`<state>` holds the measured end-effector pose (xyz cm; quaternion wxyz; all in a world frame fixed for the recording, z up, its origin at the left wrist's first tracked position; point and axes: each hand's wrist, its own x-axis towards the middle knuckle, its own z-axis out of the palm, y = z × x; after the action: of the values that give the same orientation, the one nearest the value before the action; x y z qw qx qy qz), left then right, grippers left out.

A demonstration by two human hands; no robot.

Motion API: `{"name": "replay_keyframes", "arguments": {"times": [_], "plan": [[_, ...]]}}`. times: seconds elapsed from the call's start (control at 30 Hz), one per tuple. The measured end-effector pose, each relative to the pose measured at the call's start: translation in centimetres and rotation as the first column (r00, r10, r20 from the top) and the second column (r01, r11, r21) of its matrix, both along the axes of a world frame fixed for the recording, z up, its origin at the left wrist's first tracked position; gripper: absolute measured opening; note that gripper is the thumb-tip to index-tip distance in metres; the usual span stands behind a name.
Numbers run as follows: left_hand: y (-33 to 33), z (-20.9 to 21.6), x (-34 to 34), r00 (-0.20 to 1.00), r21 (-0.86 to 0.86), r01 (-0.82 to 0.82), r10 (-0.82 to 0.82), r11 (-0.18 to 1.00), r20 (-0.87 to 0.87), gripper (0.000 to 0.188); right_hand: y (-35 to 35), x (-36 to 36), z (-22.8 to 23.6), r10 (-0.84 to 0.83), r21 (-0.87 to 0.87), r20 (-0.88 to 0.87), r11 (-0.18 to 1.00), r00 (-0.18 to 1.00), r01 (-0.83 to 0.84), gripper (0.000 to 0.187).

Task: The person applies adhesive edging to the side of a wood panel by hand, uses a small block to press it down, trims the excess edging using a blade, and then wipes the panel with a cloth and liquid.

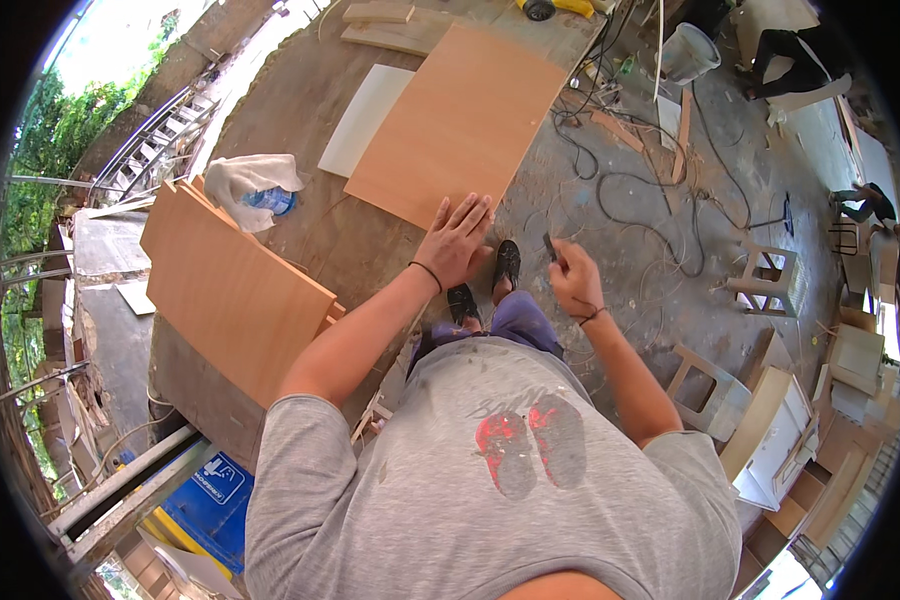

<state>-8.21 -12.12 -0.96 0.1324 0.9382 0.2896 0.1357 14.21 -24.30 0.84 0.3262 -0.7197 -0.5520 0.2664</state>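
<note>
A large wood-toned panel [460,125] lies flat on the worktable in front of me. My left hand [457,240] rests near its close right corner, fingers stretched out, palm down. Off the table's right side, my right hand [576,280] is closed around a small dark handheld object [549,246]. Only the tip of that object shows, so its exact kind is hidden by the fingers. A white sheet [362,122] sticks out from beneath the panel's left edge.
More wood-toned panels [225,290] are stacked at the left, beside a pale cloth [245,185] and a blue container [273,200]. Dark cables [660,235] and wood offcuts [682,135] litter the floor at right, near a stool [770,280]. A bucket [688,55] stands farther back.
</note>
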Motion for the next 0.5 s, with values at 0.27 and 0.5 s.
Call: {"name": "replay_keyframes", "arguments": {"times": [0.27,0.5], "plan": [[2.2,2.8,4.4,0.989,-0.107,-0.137,0.129,0.985,-0.073,0.048,-3.4,-4.1,-0.6,0.079,-0.157,-0.254,0.980,0.964,-0.121,0.035],[6.4,0.4,10.4,0.981,0.190,-0.190,0.193,0.963,-0.001,0.047,-0.9,-1.0,1.2,0.024,-0.122,-0.262,0.991,0.965,-0.058,0.034]]}}
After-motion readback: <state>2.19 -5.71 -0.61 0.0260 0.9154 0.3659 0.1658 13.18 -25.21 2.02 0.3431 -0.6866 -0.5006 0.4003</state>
